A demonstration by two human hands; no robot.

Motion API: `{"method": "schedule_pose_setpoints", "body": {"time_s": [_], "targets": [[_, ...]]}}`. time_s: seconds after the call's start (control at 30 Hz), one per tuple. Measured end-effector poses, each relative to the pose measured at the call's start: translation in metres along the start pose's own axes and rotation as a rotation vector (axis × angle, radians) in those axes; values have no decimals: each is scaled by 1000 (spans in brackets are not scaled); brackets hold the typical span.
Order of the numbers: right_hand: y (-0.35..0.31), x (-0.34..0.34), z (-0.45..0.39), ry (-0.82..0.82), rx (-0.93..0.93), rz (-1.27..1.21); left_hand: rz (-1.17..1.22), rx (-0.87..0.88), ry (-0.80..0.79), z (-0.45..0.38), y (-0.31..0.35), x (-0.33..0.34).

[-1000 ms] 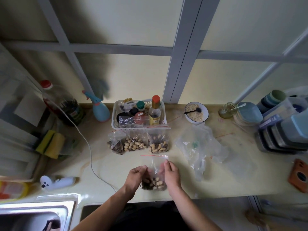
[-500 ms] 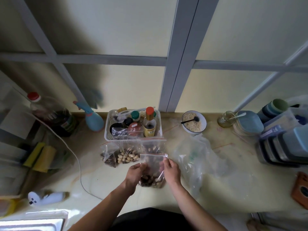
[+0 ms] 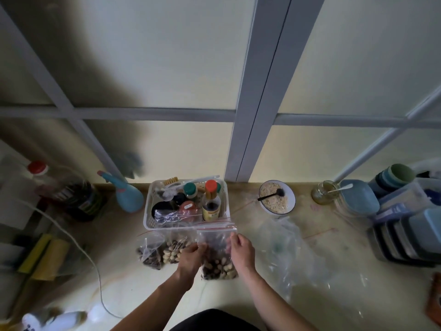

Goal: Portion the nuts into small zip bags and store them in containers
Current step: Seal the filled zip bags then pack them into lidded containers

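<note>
Zip bag [image 3: 218,253] of nuts: standing upright on the desk [image 3: 322,304], just in front of a white basket [image 3: 149,211]. Left hand [image 3: 191,258] and right hand [image 3: 242,253] are gripping its sides, fingers curled round the plastic. Two more filled bags [image 3: 162,252] are sitting beside the left hand.

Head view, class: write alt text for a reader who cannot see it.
Two hands, left hand and right hand, hold a small zip bag of nuts upright on a counter. Two more filled bags and a white basket of bottles stand behind.
</note>
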State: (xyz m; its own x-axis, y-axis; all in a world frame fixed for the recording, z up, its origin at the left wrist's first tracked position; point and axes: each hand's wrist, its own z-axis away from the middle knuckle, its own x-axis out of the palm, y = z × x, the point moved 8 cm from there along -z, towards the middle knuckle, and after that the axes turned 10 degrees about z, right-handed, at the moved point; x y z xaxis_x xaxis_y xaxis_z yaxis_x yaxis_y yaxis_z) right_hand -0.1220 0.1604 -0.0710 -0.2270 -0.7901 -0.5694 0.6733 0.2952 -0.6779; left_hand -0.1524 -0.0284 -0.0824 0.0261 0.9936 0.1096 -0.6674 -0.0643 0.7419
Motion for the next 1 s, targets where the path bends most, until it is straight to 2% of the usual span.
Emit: {"method": "schedule_pose_setpoints", "body": {"time_s": [0.17,0.23,0.33,0.43,0.53,0.6,0.77,0.87,1.0], "targets": [[-12,-10,-2,133,-16,71,10,33,81,-3,3,-16],[-29,-9,2,161,-69,99,-63,103,273,0,14,-36],[-56,-5,15,322,-263,329,-189,281,639,23,44,-71],[-87,8,47,416,-456,493,-226,437,768,37,59,-94],[-102,28,71,384,-626,438,-293,386,896,36,48,-126],[-101,40,84,349,-736,406,-327,337,838,31,43,-142],[-76,74,98,144,-775,346,-298,336,439,16,39,-164],[-55,96,102,48,-771,397,-302,373,391,20,47,-177],[-34,117,105,-73,-649,412,-221,351,342,31,41,-171]]}}
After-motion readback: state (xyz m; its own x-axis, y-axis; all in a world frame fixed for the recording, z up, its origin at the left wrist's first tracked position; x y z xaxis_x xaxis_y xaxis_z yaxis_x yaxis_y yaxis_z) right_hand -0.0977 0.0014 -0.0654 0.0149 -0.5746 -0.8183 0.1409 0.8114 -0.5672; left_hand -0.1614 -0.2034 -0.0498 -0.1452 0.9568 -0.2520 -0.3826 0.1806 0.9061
